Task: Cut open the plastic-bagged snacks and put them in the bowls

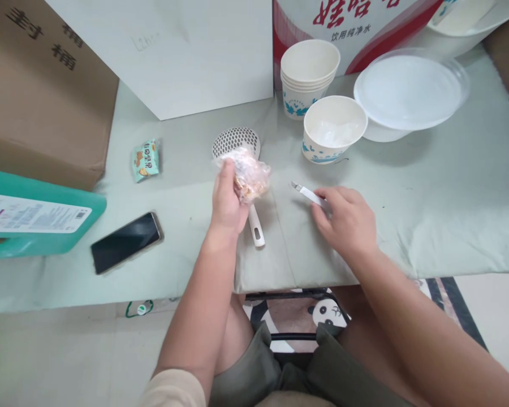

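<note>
My left hand [229, 198] is closed on a crumpled clear plastic bag [253, 174] with something orange-brown inside, held above the table. Under it lies a slotted skimmer [236, 139], its holed head showing behind the bag and its white handle [257, 227] below; the part between is hidden. A small white utility knife [309, 195] is in my right hand [346, 219], pinched between thumb and fingers, its metal tip pointing up and left. Behind the knife stands a paper bowl [335, 127] with clear plastic film inside.
Stacked paper bowls [309, 76] and a lidded plastic tub [409, 90] stand at the back right. To the left lie a phone [127, 243] and a small snack packet [146, 160]. A teal jug [82, 217], a brown carton [46, 113] and a white box [203, 62] flank the table.
</note>
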### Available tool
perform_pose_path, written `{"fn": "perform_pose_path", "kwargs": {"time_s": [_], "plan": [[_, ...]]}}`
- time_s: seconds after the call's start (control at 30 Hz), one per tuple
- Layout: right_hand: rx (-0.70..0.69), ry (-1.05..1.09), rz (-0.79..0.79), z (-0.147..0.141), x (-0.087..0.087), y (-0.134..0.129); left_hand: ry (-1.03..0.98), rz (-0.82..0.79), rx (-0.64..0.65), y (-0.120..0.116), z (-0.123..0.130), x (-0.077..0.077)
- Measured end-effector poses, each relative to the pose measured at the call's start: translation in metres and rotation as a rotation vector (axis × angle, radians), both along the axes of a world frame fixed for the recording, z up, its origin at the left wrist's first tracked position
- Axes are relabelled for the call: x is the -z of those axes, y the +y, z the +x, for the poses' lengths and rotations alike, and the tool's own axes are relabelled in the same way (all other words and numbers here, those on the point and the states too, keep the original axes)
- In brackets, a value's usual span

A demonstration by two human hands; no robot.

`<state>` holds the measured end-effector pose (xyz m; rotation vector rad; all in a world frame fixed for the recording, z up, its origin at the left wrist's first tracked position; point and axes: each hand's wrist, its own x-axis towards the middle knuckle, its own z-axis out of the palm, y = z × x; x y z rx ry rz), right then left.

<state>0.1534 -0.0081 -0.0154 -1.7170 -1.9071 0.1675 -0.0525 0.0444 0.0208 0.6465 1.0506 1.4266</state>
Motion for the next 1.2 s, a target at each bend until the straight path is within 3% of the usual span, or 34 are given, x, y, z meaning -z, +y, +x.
{"fn": "perform_pose_path", "kwargs": {"time_s": [0.17,0.33,0.47,0.67,1.03,1.2], "plan": [[0.073,-0.102,0.023,0.005,0.000,0.008,0.049,-0.032,0.213,-0.010,0.013,0.006],[-0.219,0.221,0.207,-0.009,-0.008,0.003,0.104,-0.034,0.409,-0.017,0.021,0.012],[-0.261,0.290,0.212,-0.016,-0.008,0.001,0.155,-0.036,0.481,-0.021,0.024,0.016],[-0.282,0.314,0.286,-0.016,-0.009,-0.003,0.085,-0.052,0.373,-0.018,0.031,0.015],[-0.441,0.236,0.282,-0.023,-0.012,-0.017,-0.108,-0.224,-0.033,0.004,0.019,0.008],[-0.582,0.187,0.236,-0.028,-0.011,-0.019,-0.150,-0.249,-0.038,0.006,0.015,0.005]]}}
